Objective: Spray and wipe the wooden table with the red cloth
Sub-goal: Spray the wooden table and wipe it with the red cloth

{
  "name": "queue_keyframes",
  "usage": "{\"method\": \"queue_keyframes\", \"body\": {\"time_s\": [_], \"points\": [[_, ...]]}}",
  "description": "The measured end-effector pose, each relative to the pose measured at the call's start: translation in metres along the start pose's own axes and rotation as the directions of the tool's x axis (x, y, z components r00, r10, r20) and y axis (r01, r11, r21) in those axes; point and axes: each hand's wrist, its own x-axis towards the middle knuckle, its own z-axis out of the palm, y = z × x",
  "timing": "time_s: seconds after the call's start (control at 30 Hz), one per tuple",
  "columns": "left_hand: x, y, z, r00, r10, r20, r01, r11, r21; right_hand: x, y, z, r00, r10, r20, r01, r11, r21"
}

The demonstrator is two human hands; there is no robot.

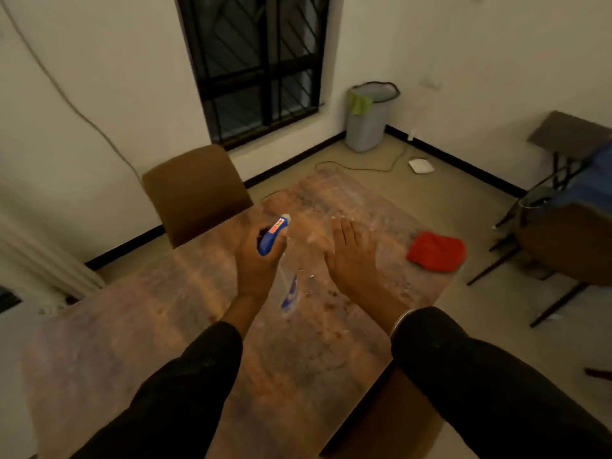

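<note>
Roughly, from left to right:
Chair: a brown chair back (195, 190) stands at the far left edge of the counter (132, 342), below the barred window (255, 64).
Counter: wooden, mottled reddish-brown, with pale specks scattered near its middle.
Left hand: the left hand (256, 263) is raised above the counter in a dark sleeve, its grip wrapped around the neck of the spray bottle (273, 236).
Spray bottle: blue trigger head with a red label and a whitish nozzle that points away from the person; the clear body hangs below the hand, blurred.
Right hand: the right hand (352, 256) is just beside the bottle, not touching it, palm down, fingers stretched flat, holding nothing; whether it rests on the counter or is above it cannot be told.
Red cloth: the red cloth (436, 250) lies bunched on the counter near its right edge, apart from both hands.
Bin: a grey bin (369, 117) stands in the far corner of the floor.
</note>
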Motion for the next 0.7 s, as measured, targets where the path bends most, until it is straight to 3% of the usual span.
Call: {"method": "queue_keyframes", "body": {"time_s": [0.23,0.37,0.57,0.7], "points": [[0.0,-0.02,0.188,0.981,-0.001,0.194,-0.001,1.0,0.006,0.027,0.181,0.012,0.978,0.206,0.017,-0.205,0.978,-0.047],[0.0,-0.033,0.265,0.955,0.028,0.294,-0.038,0.999,0.029,0.038,0.278,0.036,0.939,0.323,0.12,-0.323,0.946,-0.02],[0.005,-0.066,0.316,0.946,0.037,0.323,-0.059,0.996,0.06,0.071,0.367,0.075,0.868,0.35,0.353,-0.363,0.931,-0.029],[0.011,-0.076,0.333,0.94,0.081,0.333,-0.107,0.993,0.059,0.086,0.394,0.102,0.771,0.395,0.5,-0.423,0.904,-0.061]]}}
